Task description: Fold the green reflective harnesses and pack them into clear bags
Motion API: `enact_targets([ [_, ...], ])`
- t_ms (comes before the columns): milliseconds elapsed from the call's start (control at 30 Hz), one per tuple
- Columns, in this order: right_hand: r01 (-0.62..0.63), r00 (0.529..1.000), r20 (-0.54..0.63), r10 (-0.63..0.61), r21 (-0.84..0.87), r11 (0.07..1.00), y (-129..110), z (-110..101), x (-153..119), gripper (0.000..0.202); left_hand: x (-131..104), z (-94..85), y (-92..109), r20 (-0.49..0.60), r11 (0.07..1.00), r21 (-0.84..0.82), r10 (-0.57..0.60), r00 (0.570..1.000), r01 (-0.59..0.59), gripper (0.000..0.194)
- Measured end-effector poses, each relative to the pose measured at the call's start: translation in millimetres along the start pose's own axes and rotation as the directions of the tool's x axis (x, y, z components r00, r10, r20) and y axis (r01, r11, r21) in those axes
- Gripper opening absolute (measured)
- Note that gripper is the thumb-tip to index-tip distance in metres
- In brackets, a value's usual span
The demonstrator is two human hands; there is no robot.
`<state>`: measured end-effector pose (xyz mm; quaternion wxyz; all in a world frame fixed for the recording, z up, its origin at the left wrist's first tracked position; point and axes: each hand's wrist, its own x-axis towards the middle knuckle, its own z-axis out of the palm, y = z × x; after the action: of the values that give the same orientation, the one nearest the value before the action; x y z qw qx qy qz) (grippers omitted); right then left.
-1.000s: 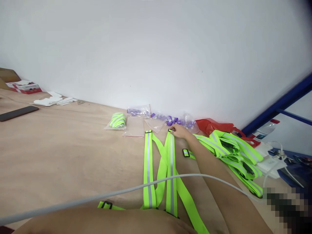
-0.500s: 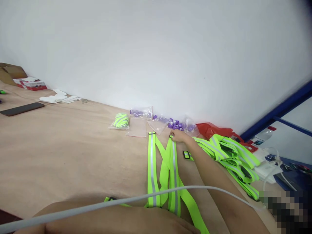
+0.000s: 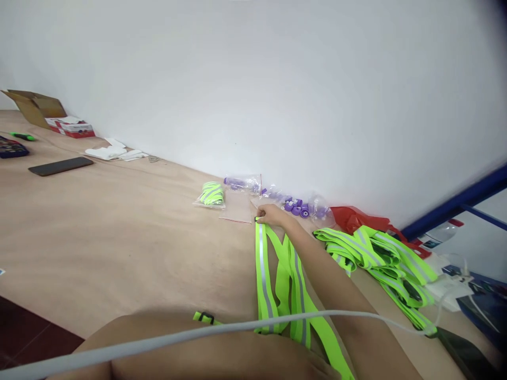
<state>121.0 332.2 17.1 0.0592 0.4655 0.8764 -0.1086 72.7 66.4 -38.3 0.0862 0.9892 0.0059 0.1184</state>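
- Running from the grip back toward the body, the green reflective strap point(image 3: 262, 264) lies with its long axis nearly straight toward the wearer; its far end is at the fingertips.
- Pinched closed on that end, by the black slider point(image 3: 257, 219), is the right hand point(image 3: 273, 215)—plainly the nearer one to it.
- Low in view, well back from the grip on the body side, the left hand point(image 3: 307, 364) lies near the straps' lower ends; its fingers are too hidden to tell whether it holds anything.
- Just right of the held strap and bodyward of the grip, a second green strap point(image 3: 298, 274) runs slantwise, partly behind the right forearm.
- Nearer the body, a white cable point(image 3: 198, 336) passes in front of both straps.
- Close beyond the grip and to its left is a flat clear bag point(image 3: 235, 206); farther left, a bag with a coiled green strap point(image 3: 213, 193).
- Beyond and right of the grip sit purple pieces point(image 3: 297, 207)—then, farther right and bodyward, a loose heap of green straps point(image 3: 370, 254) beside a red bag point(image 3: 350, 216).
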Motion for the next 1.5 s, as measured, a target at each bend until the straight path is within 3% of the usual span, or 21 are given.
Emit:
enact_targets([
  [100,-0.004,1.0,0.007,0.004,-0.03,1.0,2,-5,-1,0.032,-1,-1.9,1,0.069,0.965,0.003,0.261,0.963,-0.262,0.033],
  [333,-0.004,0.991,-0.137,-0.007,-0.079,0.997,-4,-17,-11,0.031,-4,-3.4,6,0.032,0.963,-0.082,0.259,0.965,-0.256,0.026],
  [533,0.017,0.962,-0.27,-0.027,-0.04,0.999,-6,-12,-18,0.024,-4,-8.9,5,0.059,0.941,-0.244,0.254,0.965,-0.233,0.036],
  [767,-0.019,0.953,-0.302,0.023,0.015,1.0,0,15,-21,0.024,-9,-15.7,7,0.025,0.926,-0.334,0.198,0.98,-0.178,0.038],
  [900,-0.026,0.953,-0.299,0.049,0.078,0.997,0,29,-19,0.029,-14,-17.3,14,-0.005,0.95,-0.269,0.166,0.986,-0.162,0.037],
  [1033,-0.012,0.943,-0.329,0.056,0.135,0.991,7,23,-21,0.031,-21,-34.6,21,-0.042,0.982,-0.121,0.14,0.989,-0.144,0.04],
  [1167,-0.079,0.932,-0.341,0.122,0.139,0.987,36,7,-39,0.028,-41,-63.8,23,-0.032,0.994,-0.049,0.098,0.995,-0.099,0.042],
  [1300,-0.171,0.95,-0.249,0.189,0.093,0.981,68,7,-61,0.033,-70,-75.0,22,-0.032,0.989,-0.149,-0.015,0.999,0.01,0.039],
  [1500,-0.298,0.947,-0.101,0.305,0.081,0.951,83,19,-63,0.034,-94,-65.2,23,0.019,0.964,-0.241,-0.114,0.993,0.115,0.047],
])
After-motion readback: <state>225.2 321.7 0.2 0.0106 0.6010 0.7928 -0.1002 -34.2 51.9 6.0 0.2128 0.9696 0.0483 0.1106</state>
